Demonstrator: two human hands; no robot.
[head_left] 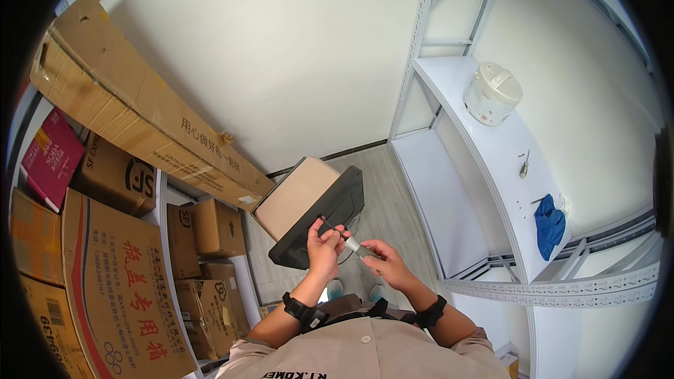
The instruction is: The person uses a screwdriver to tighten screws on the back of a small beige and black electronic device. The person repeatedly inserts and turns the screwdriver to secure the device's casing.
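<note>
In front of my body, my right hand [387, 264] is closed round a short grey cylindrical tool [358, 248] with a paler, shiny front end; its exact kind is unclear. The front of this tool points toward my left hand [325, 247], whose fingers pinch a thin dark piece, perhaps a cord or rod. Just beyond both hands is a tilted black panel [323, 221] with a moulded surface. A beige box-shaped part [298, 196] adjoins its far side. A dark cord hangs near the panel, partly hidden by my hands.
Cardboard boxes [119, 288] fill shelves at left, with a long carton [140, 109] lying across the top. On the white shelf [484, 161] at right are a rice cooker [493, 95], a screwdriver [524, 167] and blue cloth [550, 228]. My shoes [378, 292] show on the grey floor.
</note>
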